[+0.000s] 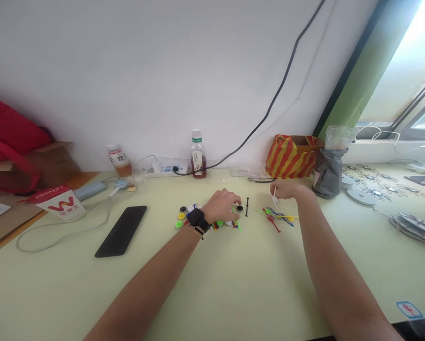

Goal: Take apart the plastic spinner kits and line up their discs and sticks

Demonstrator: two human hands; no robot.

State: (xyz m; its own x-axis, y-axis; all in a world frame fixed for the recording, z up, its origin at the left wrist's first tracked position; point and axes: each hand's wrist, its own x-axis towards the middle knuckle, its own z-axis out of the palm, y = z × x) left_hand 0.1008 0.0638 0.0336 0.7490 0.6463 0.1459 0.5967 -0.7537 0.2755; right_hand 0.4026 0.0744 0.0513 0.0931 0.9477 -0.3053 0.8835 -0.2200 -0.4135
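Note:
My left hand [222,206], with a black watch [198,219] on its wrist, hovers palm down over a cluster of small coloured round pieces. Its thumb and forefinger are apart beside a round black-topped piece [240,208]; whether they touch it I cannot tell. Green and yellow round pieces [179,224] lie left of the wrist. A thin black stick piece [247,207] lies just right of the hand. My right hand [285,189] pinches a thin white stick piece [275,201] above a loose pile of red, blue, yellow and green stick pieces [273,222].
A black phone [120,232] lies at left, near a red-and-white box [61,203]. Behind stand two bottles, a dark one [198,156] and an amber one [120,161], and a power strip [166,169]. A striped bag [290,156] and grey bag [328,173] stand back right.

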